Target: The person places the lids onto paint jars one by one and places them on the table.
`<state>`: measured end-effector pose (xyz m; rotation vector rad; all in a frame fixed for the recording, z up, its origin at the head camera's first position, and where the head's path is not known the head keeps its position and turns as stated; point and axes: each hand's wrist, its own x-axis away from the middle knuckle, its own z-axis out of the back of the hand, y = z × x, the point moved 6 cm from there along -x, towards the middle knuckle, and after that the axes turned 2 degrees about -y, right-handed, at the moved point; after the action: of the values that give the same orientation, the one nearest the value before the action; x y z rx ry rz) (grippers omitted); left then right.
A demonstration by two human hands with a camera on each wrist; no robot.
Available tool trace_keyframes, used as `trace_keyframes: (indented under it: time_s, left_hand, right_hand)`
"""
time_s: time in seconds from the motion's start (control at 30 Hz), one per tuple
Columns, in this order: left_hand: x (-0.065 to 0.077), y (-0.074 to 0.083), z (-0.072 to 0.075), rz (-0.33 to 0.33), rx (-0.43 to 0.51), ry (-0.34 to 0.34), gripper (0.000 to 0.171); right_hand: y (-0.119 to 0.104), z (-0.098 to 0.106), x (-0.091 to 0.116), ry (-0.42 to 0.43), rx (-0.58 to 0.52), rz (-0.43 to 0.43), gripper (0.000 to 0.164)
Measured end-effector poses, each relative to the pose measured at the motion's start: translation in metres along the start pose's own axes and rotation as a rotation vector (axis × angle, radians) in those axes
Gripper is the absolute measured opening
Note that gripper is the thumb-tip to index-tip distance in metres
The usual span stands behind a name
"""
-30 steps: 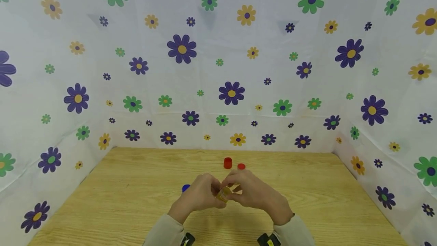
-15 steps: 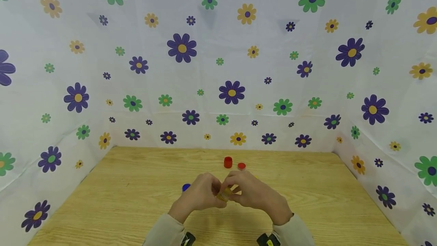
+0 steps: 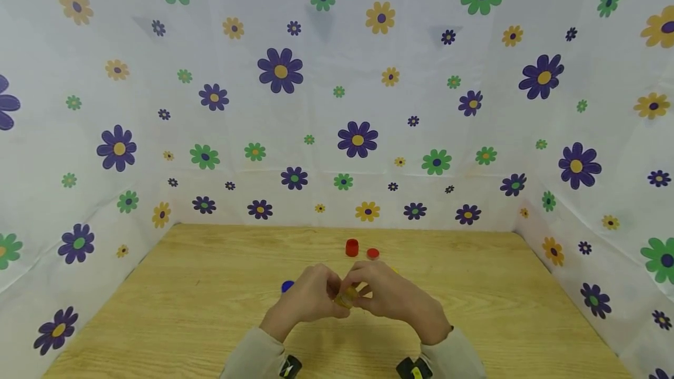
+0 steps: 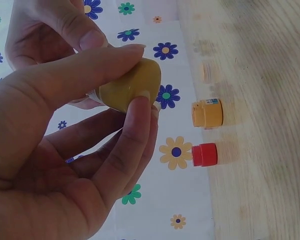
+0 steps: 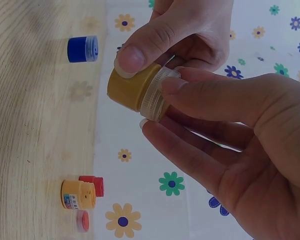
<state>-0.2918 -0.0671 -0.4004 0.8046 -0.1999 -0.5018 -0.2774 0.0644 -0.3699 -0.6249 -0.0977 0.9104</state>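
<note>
Above the table, both hands meet at a small ochre paint jar with a clear ribbed lid. My left hand grips the jar's body between thumb and fingers, and the jar lies tilted in the air. From the other side my right hand pinches the lid with its thumb and fingers. In the left wrist view the jar's ochre base faces the camera, while the fingers hide most of the lid. Whether the lid is loose on the jar, I cannot tell.
A red jar and a red lid stand behind the hands. An orange-yellow jar is near them, a clear lid beside it. Left of the hands is a blue jar with a clear lid. A flowered sheet surrounds the table.
The scene sits slightly higher in the head view. A yellow sliver now shows behind the right hand. Right fingers have shifted slightly at the lid; both hands keep hold of the jar.
</note>
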Motion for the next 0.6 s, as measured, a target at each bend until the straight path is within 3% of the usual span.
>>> trace_keyframes:
  time_s: [0.6]
  left_hand:
    - [0.0001, 0.0012, 0.0002, -0.016, -0.005, 0.002, 0.020]
  right_hand:
    - [-0.0005, -0.0001, -0.0004, -0.004, -0.001, 0.000, 0.017]
